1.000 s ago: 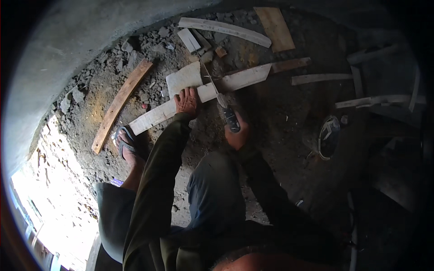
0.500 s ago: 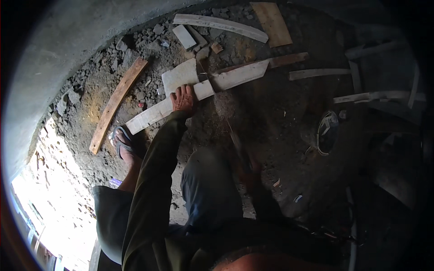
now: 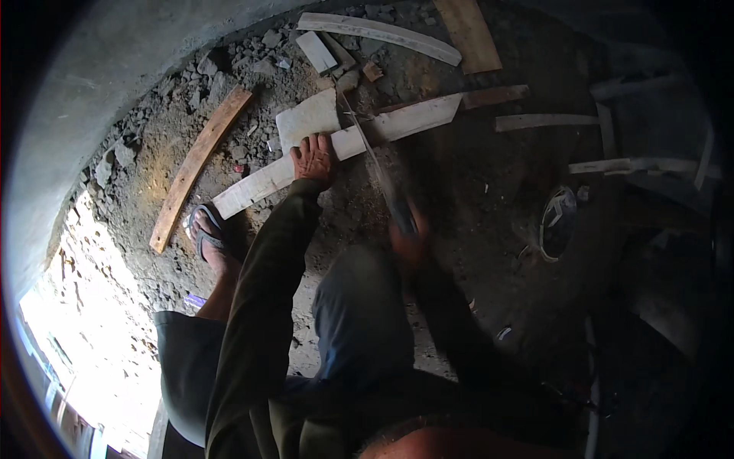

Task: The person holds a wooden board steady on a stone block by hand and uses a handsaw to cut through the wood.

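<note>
A long pale wooden plank (image 3: 252, 188) lies at a slant over the rubble ground, its near left end beside my sandalled foot (image 3: 206, 233). My left hand (image 3: 314, 161) presses down on the plank with its fingers bent over the far edge. To the right, my right hand (image 3: 413, 243) is closed round the dark handle of a handsaw (image 3: 372, 157), slightly smeared by motion. The thin blade crosses the plank just right of my left hand, and its tip points away from me. A whitish slab (image 3: 308, 120) lies against the plank's far side.
A brown curved board (image 3: 200, 168) lies at the left, near a grey wall (image 3: 99, 84). Farther off are a curved pale strip (image 3: 382, 35) and a flat brown board (image 3: 470, 34). Pale strips (image 3: 547, 121) and a round container (image 3: 556, 222) with scraps are at the right.
My right hand and the handsaw have moved forward along the stroke, and more blade now shows beyond the plank. My left hand stays on the plank; the whole view has shifted slightly.
</note>
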`<state>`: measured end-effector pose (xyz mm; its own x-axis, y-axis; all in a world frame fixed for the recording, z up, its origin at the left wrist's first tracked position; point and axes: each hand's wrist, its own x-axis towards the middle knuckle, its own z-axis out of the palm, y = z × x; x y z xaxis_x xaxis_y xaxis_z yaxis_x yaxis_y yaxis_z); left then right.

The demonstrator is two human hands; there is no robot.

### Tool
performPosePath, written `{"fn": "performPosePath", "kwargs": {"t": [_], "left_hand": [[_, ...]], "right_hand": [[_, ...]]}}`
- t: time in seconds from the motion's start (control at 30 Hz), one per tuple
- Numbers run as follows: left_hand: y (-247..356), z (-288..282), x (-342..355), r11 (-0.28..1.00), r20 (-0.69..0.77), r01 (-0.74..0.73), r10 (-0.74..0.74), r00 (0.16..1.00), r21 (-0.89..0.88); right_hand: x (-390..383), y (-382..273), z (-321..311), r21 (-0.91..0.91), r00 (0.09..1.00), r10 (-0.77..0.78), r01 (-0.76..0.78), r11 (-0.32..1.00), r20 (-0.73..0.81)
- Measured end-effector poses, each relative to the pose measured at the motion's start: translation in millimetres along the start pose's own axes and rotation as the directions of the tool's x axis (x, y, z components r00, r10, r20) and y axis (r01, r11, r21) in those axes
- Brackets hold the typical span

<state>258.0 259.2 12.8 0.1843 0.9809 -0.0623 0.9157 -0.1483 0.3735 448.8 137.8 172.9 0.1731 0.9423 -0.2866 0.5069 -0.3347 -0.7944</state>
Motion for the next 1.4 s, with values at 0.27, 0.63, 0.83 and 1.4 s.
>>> {"fn": "performPosePath", "kwargs": {"t": [0.27,0.63,0.83,1.4], "left_hand": [[-21,11,-9,0.992,-0.035,0.028,-0.024,0.999,0.121],[-7,-9,-3,0.997,0.062,0.069,-0.071,0.996,0.028],[-1,-1,-5,1.0,-0.035,-0.001,0.001,0.999,0.012],[-13,16,-1,0.997,-0.108,0.015,-0.007,0.994,0.074]], "right_hand": [[-73,3,-22,-0.115,0.985,-0.173,0.17,0.979,-0.016],[-42,42,-18,-0.101,0.979,-0.197,0.201,0.974,0.053],[-8,-19,-4,0.117,0.992,0.122,-0.126,0.985,0.039],[-34,68,8,-0.205,1.0,0.004,-0.003,0.979,0.005]]}}
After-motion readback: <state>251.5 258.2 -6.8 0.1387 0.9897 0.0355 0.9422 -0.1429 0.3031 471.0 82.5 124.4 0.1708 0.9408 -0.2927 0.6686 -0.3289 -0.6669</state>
